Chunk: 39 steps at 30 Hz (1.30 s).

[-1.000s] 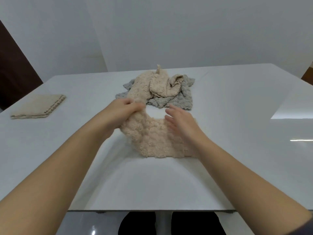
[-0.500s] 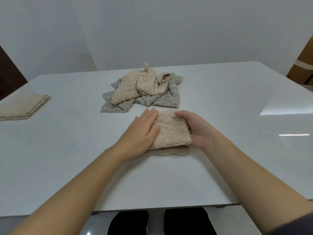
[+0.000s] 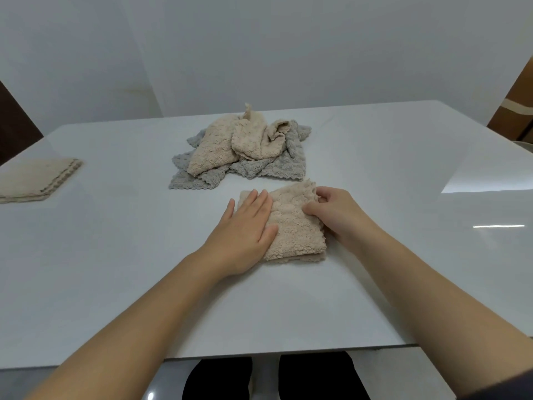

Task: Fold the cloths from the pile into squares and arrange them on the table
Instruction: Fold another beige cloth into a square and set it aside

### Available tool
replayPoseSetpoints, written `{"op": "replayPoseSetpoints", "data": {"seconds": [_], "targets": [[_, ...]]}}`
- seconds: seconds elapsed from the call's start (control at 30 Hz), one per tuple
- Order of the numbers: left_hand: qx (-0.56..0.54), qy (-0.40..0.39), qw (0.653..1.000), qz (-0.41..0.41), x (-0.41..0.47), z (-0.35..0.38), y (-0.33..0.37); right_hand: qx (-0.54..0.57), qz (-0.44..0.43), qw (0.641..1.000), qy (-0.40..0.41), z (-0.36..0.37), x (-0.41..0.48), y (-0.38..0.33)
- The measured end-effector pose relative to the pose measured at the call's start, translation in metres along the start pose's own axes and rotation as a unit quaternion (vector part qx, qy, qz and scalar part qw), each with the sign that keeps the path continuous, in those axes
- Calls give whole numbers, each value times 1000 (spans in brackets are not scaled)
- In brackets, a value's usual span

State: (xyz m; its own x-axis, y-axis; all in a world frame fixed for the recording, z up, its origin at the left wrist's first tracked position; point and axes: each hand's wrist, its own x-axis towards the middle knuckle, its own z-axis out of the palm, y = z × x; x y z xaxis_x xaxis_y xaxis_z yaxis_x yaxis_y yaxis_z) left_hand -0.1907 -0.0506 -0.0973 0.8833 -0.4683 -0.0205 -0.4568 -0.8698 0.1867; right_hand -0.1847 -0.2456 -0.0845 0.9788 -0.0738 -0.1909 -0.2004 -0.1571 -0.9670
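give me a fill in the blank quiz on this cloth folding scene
The left hand lies ___ on the beige cloth.
The right hand pinches that cloth's ___ edge.
The pile holds beige and ___ cloths.
One folded cloth lies on the ___ side of the table.
Missing words: flat, right, grey, left.

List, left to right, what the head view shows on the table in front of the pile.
folded beige square → left hand, flat on the beige cloth → beige cloth → right hand, pinching its right edge.
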Motion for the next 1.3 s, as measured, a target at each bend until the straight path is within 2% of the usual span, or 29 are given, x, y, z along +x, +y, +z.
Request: {"op": "replayPoseSetpoints", "data": {"seconds": [0.17,0.27,0.33,0.4,0.5,0.57,0.63,0.7,0.77,0.9,1.0,1.1,1.3], "targets": [[-37,0,999,-2,-2,-1,0,-93,-42,995,-9,-6,2,-4],[-133,70,988,-19,6,-13,-9,-195,-51,980,7,-12,3,-13],[-188,104,976,-47,16,-23,-19,-279,-71,958,17,-16,1,-22],[-240,87,964,-69,25,-30,-26,-337,-109,935,22,-13,-3,-32],[-228,79,967,-81,28,-31,-31,-368,-142,919,-14,8,-7,-40],[-237,99,962,-90,23,-31,-33,-412,-145,897,-67,26,-5,-38],[-266,120,951,-100,13,-32,-35,-485,-123,859,-106,39,0,-31],[-284,131,943,-109,1,-32,-39,-539,-99,829,-109,43,5,-23],[-320,115,934,-112,-10,-32,-43,-563,-95,816,-89,42,8,-14],[-429,63,892,-125,-19,-36,-46,-541,-139,826,-82,40,5,-2],[-478,26,872,-105,-17,-42,-52,-536,-162,824,-87,40,4,0],[-521,-62,849,-65,-11,-49,-57,-531,-163,827,-83,40,6,1],[-420,-189,882,-94,10,-56,-59,-523,-167,832,-81,40,8,2]]}}
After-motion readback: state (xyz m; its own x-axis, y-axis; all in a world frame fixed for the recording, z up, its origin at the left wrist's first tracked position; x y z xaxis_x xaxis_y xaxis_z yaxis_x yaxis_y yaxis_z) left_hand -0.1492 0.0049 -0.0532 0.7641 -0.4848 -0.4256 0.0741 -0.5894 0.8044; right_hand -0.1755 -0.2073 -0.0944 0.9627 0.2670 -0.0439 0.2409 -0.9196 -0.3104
